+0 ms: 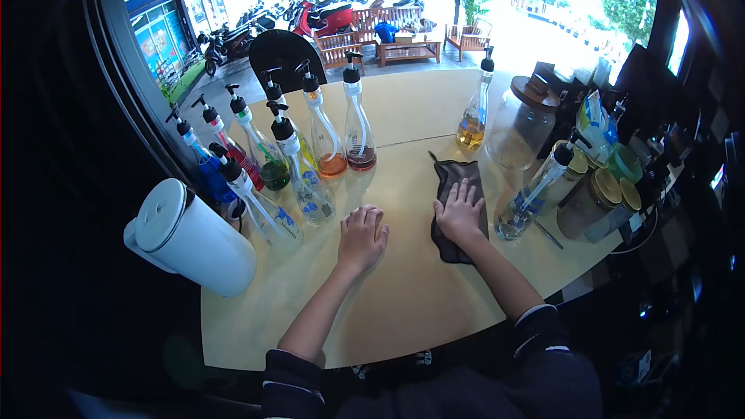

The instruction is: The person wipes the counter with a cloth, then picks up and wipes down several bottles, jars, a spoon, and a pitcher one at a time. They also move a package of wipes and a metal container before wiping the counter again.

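My right hand [459,213] lies flat with its fingers spread on a dark cloth [452,250], which is spread on the pale tabletop [403,295]. My left hand [362,239] rests on the bare tabletop to the left of the cloth, fingers slightly curled and apart, holding nothing. Just beyond and left of it stands a clear pump bottle [312,200] with blue print. A pump bottle with dark red liquid [361,157] is farther back. Right of the cloth stands another clear pump bottle [518,216].
Several pump bottles with coloured syrups, one blue [211,172], line the left side. A white jug [203,242] stands at the front left. A pump bottle with amber liquid [471,130], a big glass jar [518,128] and lidded jars [587,206] stand at the right.
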